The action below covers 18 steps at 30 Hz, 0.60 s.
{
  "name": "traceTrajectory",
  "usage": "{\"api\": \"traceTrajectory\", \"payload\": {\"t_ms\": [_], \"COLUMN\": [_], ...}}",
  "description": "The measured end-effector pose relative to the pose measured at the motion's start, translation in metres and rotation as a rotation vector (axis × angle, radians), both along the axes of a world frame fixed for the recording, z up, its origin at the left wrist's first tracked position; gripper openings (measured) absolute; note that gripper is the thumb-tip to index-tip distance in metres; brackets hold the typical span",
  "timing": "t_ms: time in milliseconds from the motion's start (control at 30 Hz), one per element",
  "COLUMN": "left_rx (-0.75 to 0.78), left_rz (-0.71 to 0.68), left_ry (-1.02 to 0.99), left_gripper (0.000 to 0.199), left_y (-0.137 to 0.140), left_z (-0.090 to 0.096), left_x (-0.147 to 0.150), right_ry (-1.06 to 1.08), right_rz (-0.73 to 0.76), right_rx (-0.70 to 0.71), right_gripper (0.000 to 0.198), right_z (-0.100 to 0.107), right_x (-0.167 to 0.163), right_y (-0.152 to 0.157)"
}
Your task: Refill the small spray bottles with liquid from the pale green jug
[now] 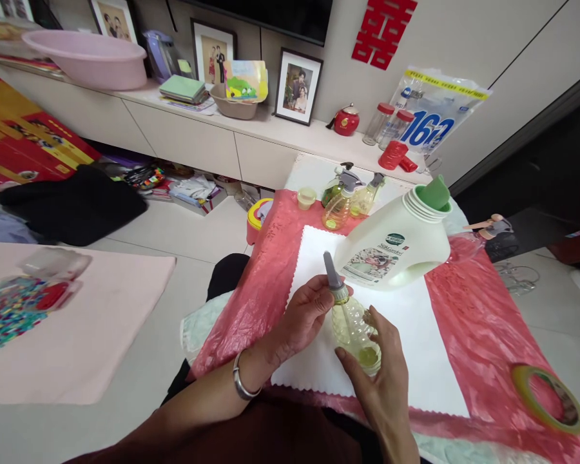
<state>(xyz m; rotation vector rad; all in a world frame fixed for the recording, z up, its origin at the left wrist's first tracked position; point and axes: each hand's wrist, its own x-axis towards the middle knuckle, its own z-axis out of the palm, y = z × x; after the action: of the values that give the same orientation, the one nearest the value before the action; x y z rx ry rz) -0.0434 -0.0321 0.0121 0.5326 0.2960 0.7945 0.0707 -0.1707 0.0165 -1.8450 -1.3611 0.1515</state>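
My left hand [312, 310] pinches a clear, textured spray bottle [352, 325] around its collar. A narrow grey top [332, 270] sticks up from that collar. The bottle is tilted, its top leaning away and to the left, with pale yellow liquid visible inside. My right hand [384, 361] curves around the lower body, thumb on one side and fingers on the other. Just beyond it stands a large pale green detergent jug [391, 245] with an uncapped mouth and a green piece [435, 192] at its rim. White paper [314, 361] with a scalloped edge lies beneath.
Several spray bottles [338, 207] and a small cup [306, 197] stand at the table's far end. Red plastic sheeting [483, 322] covers the table. A tape roll [548, 398] lies front right, a pinkish spray bottle [466, 246] beyond the jug. Colourful beads [9, 312] lie left.
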Motion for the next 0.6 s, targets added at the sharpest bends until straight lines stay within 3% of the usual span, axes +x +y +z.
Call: {"api": "traceTrajectory", "payload": {"t_ms": [367,467,600], "left_rx": [-0.095,-0.103,-0.088], "left_rz": [0.080,0.052,0.006], "left_ry": [0.039,0.033,-0.010], "left_gripper": [0.043,0.043,0.040], "left_y": [0.000,0.003,0.004], "left_z": [0.009,0.006,0.007], "left_x": [0.003,0.001,-0.003], "right_ry": [-0.019,0.143,0.582], "right_rz": [0.008,0.007,0.038], "right_rx": [0.034,0.003,0.016], "right_gripper": [0.061,0.064,0.062], "right_z": [0.001,0.003,-0.004], "right_x": [-0.007,-0.010,-0.012], "right_y": [0.002,0.000,-0.003]}}
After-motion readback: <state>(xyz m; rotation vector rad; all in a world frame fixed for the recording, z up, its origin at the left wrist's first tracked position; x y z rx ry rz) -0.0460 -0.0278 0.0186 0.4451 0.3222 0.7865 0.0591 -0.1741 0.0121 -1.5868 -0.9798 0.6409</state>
